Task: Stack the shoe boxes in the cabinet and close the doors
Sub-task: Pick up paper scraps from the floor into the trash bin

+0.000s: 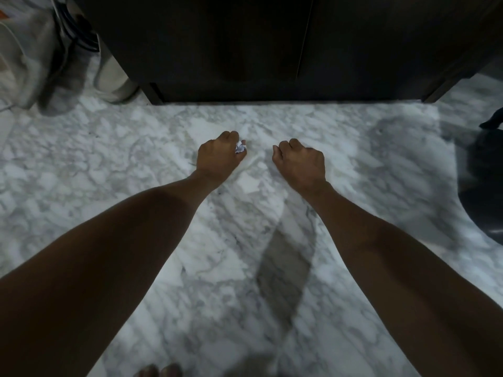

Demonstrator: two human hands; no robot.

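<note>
A dark wooden cabinet (272,44) fills the top of the head view, its two doors shut with a thin seam between them. No shoe box is in sight. Both my arms reach out over the marble floor in front of the cabinet. My left hand (219,157) is closed around a small crumpled white scrap of paper (240,147) that shows between the fingers. My right hand (300,163) hangs beside it, fingers curled in with nothing visible in them.
White and grey marble floor (136,148) spreads below. A pale plastic bag and a metal cylinder (115,83) with dark cables stand left of the cabinet. A black object (481,191) lies at the right edge. Toes show at the bottom edge.
</note>
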